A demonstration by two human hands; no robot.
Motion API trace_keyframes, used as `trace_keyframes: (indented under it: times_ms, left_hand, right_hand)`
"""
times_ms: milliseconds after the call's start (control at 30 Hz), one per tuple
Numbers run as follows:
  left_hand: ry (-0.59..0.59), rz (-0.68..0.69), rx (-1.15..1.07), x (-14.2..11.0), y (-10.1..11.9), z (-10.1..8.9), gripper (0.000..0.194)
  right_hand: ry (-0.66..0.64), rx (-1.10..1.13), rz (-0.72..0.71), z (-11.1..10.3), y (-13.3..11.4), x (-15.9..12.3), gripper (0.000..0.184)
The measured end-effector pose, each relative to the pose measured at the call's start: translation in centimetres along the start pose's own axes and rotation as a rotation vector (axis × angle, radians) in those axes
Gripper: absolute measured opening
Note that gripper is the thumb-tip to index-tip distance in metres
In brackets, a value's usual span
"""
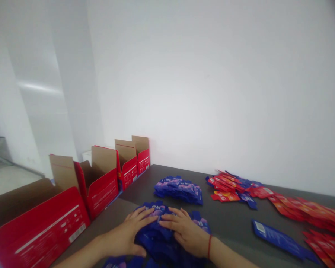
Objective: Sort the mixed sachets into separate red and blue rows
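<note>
Both hands rest on a near heap of flat blue printed cartons (159, 238) on the dark tabletop. My left hand (132, 229) lies over the heap's left part, fingers stretched out and thumb apart. On its right part lies my right hand (184, 229), a red string round the wrist, fingers extended across the cartons. The palms hide some of the cartons. Just beyond the hands is a second overlapping pile of blue cartons (178, 189), untouched by either hand.
Along the left edge stand several open red boxes (103, 193) with brown insides and raised flaps. Mixed red and blue flat cartons (234, 186) lie at the back right. More red cartons (309, 210) spread rightwards, near a single blue carton (279, 238). A white wall (212, 93) rises behind.
</note>
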State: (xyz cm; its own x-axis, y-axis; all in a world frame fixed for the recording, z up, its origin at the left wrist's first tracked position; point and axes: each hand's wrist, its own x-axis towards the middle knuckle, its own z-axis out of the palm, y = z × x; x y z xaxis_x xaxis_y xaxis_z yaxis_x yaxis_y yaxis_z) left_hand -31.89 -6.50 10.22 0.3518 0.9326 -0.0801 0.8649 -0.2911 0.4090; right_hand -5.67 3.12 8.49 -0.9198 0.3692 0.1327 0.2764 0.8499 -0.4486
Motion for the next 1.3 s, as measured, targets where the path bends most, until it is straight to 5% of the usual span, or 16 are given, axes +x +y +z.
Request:
trace_keyframes:
  times_ms: [167,267,733,1033,1300]
  left_hand:
    - [0.02,-0.036,0.031,0.4,-0.4,1.1,0.097]
    - [0.047,-0.039,0.024,0.6,-0.5,1.5,0.096]
    - [0.073,0.008,0.024,5.3,-2.0,0.6,0.093]
    - [-0.133,0.026,0.061,-0.5,-2.1,-4.1,0.106]
    - [0.007,-0.001,0.2,0.0,-3.5,-3.2,0.095]
  right_hand:
    - [-0.084,0.012,-0.074,0.5,-0.3,0.6,0.097]
    - [-0.108,-0.02,-0.082,1.0,0.2,1.3,0.106]
    - [-0.075,-0.049,0.012,-0.9,3.0,2.8,0.097]
    - [-0.095,-0.015,-0.01,-1.2,3.1,2.7,0.097]
    - [-0.086,-0.009,-0.012,-1.2,3.1,2.7,0.095]
